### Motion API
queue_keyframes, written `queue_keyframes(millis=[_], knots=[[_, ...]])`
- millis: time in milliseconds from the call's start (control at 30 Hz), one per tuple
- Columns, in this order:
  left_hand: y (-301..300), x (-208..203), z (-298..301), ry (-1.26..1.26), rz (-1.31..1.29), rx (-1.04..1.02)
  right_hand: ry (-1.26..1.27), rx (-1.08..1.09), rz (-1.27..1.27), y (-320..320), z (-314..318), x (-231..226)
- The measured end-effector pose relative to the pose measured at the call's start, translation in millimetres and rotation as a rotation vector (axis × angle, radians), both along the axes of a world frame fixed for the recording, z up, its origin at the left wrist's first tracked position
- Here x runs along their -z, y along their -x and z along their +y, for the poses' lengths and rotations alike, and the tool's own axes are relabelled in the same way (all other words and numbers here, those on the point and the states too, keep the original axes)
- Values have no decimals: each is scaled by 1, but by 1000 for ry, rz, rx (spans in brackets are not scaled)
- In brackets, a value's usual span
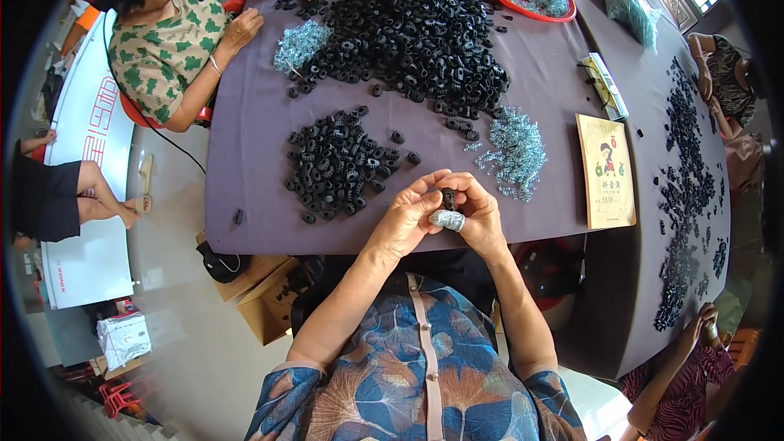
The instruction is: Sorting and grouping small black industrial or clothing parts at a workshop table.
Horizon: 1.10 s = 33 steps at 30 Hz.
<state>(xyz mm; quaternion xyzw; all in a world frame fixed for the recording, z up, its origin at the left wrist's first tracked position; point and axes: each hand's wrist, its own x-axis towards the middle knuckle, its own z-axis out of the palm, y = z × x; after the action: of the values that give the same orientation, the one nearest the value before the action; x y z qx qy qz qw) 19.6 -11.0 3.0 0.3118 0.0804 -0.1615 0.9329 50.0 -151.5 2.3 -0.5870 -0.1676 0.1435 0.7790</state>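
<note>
Just over the table's near edge, my left hand [410,217] and my right hand [482,216] meet with bent fingers. Between their fingertips is a small black plastic cord-lock piece [447,197], partly covered by the fingers. A grey-white wrapping [447,220] goes round one digit, seemingly of my right hand. Left of my hands lies a small heap of black cord-lock pieces [339,165]. Beyond my right hand is a loose pile of tiny pale blue-grey springs [516,151]. Whether a spring is in my fingers is too small to tell.
A big black heap [416,24] fills the table's far middle. Red trays [560,15], a yellow booklet [607,171] and a white box-shaped device [604,86] lie about. One person [167,49] works at the far left; others sit along the right. Below stands a cardboard box [265,310].
</note>
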Motion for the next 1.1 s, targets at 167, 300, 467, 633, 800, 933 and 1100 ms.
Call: queue_keyframes(millis=[167, 300, 467, 633, 800, 933, 1100], knots=[[-3, 6, -1, 103, 31, -8, -3, -21, 40, 1, 0, 1], [-4, 12, 0, 159, 22, -27, -8, 36, -16, 2, 3, 1], [-4, 11, -1, 176, 30, -27, -17, 50, -15, 2, 2, 3], [-4, 14, -1, 189, 23, -17, -32, 58, 15, 3, 2, 5], [-3, 14, -1, 152, 40, 26, -62, 83, 52, 4, -1, 8], [-2, 16, 0, 118, 54, 20, -48, 76, 57, 4, -1, 8], [-3, 7, -2, 90, 63, 31, -35, 109, 101, 5, 0, 8]])
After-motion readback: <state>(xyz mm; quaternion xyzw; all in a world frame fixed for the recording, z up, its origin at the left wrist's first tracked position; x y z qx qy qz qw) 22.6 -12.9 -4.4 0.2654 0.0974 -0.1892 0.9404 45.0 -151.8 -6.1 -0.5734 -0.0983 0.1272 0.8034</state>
